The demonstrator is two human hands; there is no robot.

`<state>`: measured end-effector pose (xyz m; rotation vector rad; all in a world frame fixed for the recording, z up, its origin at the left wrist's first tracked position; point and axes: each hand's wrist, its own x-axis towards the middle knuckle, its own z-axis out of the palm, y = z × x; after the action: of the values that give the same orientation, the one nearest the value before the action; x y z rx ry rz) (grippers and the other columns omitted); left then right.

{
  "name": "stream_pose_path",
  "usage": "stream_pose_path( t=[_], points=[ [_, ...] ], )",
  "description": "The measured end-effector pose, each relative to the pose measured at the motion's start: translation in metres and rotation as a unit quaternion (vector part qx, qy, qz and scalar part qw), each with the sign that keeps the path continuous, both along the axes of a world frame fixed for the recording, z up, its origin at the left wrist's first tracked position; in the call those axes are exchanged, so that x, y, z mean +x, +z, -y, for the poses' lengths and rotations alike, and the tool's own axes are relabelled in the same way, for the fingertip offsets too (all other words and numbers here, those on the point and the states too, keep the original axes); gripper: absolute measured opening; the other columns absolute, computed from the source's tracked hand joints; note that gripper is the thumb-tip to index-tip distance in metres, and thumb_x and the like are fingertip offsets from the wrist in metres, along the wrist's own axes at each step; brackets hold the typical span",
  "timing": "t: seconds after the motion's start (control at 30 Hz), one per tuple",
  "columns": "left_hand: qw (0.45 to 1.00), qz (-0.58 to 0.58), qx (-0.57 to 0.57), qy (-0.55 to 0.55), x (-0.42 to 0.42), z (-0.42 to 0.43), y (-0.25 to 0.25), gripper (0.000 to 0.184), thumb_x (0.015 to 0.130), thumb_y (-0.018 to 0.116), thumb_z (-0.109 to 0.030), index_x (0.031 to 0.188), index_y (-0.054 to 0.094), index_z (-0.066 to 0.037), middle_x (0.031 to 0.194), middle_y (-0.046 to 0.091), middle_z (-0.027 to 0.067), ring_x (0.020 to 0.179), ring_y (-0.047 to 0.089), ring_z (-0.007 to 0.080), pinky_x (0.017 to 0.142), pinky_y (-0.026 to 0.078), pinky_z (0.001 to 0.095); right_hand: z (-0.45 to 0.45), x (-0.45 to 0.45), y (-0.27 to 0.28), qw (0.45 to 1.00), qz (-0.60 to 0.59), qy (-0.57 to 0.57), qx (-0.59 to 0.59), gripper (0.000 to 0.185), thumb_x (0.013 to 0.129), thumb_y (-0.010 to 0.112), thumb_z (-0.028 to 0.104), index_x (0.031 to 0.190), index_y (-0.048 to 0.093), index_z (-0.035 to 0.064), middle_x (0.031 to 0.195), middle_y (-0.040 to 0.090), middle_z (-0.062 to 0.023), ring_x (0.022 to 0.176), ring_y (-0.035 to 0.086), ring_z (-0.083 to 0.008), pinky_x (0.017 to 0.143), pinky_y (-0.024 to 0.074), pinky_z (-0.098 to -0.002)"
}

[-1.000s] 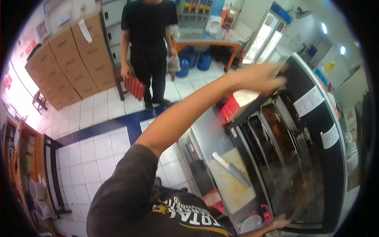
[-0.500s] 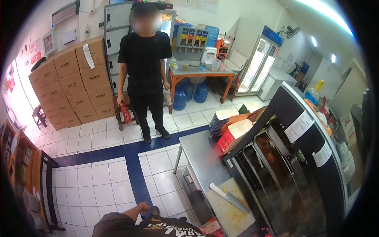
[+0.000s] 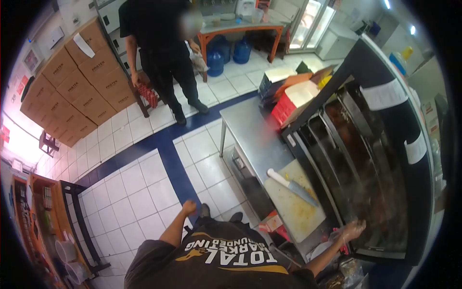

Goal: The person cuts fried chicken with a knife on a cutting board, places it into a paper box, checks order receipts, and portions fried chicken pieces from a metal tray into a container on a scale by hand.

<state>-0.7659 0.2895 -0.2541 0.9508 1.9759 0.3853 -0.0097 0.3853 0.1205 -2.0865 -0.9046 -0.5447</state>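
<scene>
Counter (image 3: 252, 130): bare steel at the far end; knife (image 3: 293, 188) lying on the cutting board (image 3: 297, 212), beside the cabinet (image 3: 353, 178).
Room: white-tiled floor (image 3: 144, 192) with blue bands, stacked cartons (image 3: 79, 79), a standing person (image 3: 159, 43).
Left hand (image 3: 189, 207): grip narrow, fingers curled, over the floor.
Right hand (image 3: 353, 230): near the cabinet's lower end; grip width and contact, cannot tell.
Unclear: food in the cabinet trays, blurred.

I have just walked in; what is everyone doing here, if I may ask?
The right hand is by the lower part of the food case, contact unclear. The left hand is out, away from it. A knife lies on the board. A co-worker stands across the floor holding a red bundle.
</scene>
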Motion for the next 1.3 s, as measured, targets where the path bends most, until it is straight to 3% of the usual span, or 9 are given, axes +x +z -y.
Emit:
stream_pose_path(
  t=[0.3, 0.5, 0.53, 0.67, 0.93, 0.97, 1.0, 1.13, 1.3],
  points=[
    [0.991, 0.127, 0.030, 0.033, 0.050, -0.086, 0.114, 0.033, 0.092, 0.056, -0.029, 0.097, 0.072, -0.001, 0.084, 0.075, 0.0130, 0.075, 0.074, 0.0241, 0.071, 0.059, 0.0382, -0.048, -0.074, 0.009, 0.976, -0.090, 0.191, 0.059, 0.049, 0.094, 0.063, 0.019, 0.135, 0.053, -0.0055, 0.116, 0.067, -0.0251, 0.107, 0.067, -0.0329, 0.095, 0.0507, -0.0407],
    [0.813, -0.147, -0.003, -0.563, 0.036, -0.022, 0.018, 0.032, 0.081, 0.060, -0.033, 0.079, 0.077, -0.007, 0.086, 0.075, 0.0158, 0.077, 0.074, 0.0308, 0.070, 0.060, 0.0432, -0.057, -0.106, 0.022, 0.985, -0.062, 0.157, 0.025, 0.049, 0.095, 0.061, 0.017, 0.137, 0.050, -0.0067, 0.119, 0.065, -0.0290, 0.108, 0.065, -0.0354, 0.094, 0.0499, -0.0415],
    [0.928, 0.032, -0.112, -0.353, 0.037, -0.013, 0.023, 0.036, 0.085, 0.060, -0.038, 0.077, 0.078, -0.008, 0.083, 0.076, 0.0119, 0.068, 0.072, 0.0285, 0.064, 0.059, 0.0420, -0.055, -0.110, 0.029, 0.985, -0.086, 0.146, 0.023, 0.048, 0.095, 0.060, 0.017, 0.136, 0.051, -0.0074, 0.121, 0.064, -0.0290, 0.109, 0.065, -0.0357, 0.094, 0.0497, -0.0420],
    [0.819, -0.152, -0.048, -0.551, 0.044, 0.011, 0.038, 0.026, 0.077, 0.069, -0.035, 0.080, 0.079, -0.012, 0.083, 0.076, 0.0086, 0.080, 0.074, 0.0250, 0.072, 0.059, 0.0416, -0.043, -0.079, 0.011, 0.971, -0.104, 0.204, 0.064, 0.045, 0.094, 0.060, 0.015, 0.131, 0.054, -0.0090, 0.121, 0.064, -0.0279, 0.109, 0.064, -0.0359, 0.095, 0.0489, -0.0424],
    [0.881, -0.124, 0.055, -0.454, 0.087, 0.066, 0.000, 0.023, 0.082, 0.069, -0.033, 0.081, 0.075, -0.010, 0.080, 0.073, 0.0125, 0.066, 0.070, 0.0248, 0.067, 0.058, 0.0494, 0.051, 0.071, 0.027, 0.976, 0.130, -0.172, -0.025, 0.045, 0.079, 0.070, 0.017, 0.116, 0.062, -0.0078, 0.110, 0.066, -0.0277, 0.104, 0.064, -0.0431, 0.094, 0.0506, -0.0475],
    [0.986, 0.092, -0.052, -0.128, 0.089, 0.050, -0.001, 0.022, 0.087, 0.061, -0.025, 0.081, 0.074, -0.009, 0.081, 0.073, 0.0148, 0.062, 0.070, 0.0231, 0.060, 0.059, 0.0448, 0.055, 0.076, 0.029, 0.971, 0.130, -0.198, -0.041, 0.043, 0.079, 0.071, 0.017, 0.114, 0.062, -0.0067, 0.109, 0.066, -0.0271, 0.103, 0.064, -0.0429, 0.093, 0.0508, -0.0475],
    [0.921, 0.279, -0.155, 0.223, 0.093, 0.043, 0.005, 0.026, 0.093, 0.053, -0.018, 0.081, 0.073, -0.007, 0.082, 0.073, 0.0170, 0.058, 0.070, 0.0214, 0.052, 0.059, 0.0401, 0.063, 0.084, 0.031, 0.966, 0.124, -0.223, -0.052, 0.041, 0.079, 0.071, 0.017, 0.112, 0.063, -0.0055, 0.107, 0.066, -0.0265, 0.102, 0.064, -0.0427, 0.091, 0.0510, -0.0475],
    [0.967, 0.104, -0.015, -0.232, 0.071, 0.035, -0.005, 0.023, 0.090, 0.052, -0.011, 0.087, 0.072, -0.001, 0.083, 0.074, 0.0176, 0.065, 0.074, 0.0231, 0.052, 0.060, 0.0393, 0.090, 0.105, 0.032, 0.957, 0.172, -0.233, -0.032, 0.037, 0.080, 0.069, 0.014, 0.110, 0.065, -0.0074, 0.109, 0.067, -0.0260, 0.102, 0.065, -0.0424, 0.091, 0.0516, -0.0461],
    [0.986, 0.094, -0.138, -0.016, 0.054, -0.031, 0.017, 0.028, 0.091, 0.048, -0.011, 0.103, 0.069, 0.004, 0.085, 0.074, 0.0187, 0.067, 0.074, 0.0264, 0.057, 0.061, 0.0395, 0.097, 0.067, 0.054, 0.971, 0.101, -0.216, -0.017, 0.027, 0.088, 0.062, 0.011, 0.109, 0.067, -0.0047, 0.111, 0.069, -0.0238, 0.103, 0.066, -0.0407, 0.089, 0.0516, -0.0462]
  ],
)
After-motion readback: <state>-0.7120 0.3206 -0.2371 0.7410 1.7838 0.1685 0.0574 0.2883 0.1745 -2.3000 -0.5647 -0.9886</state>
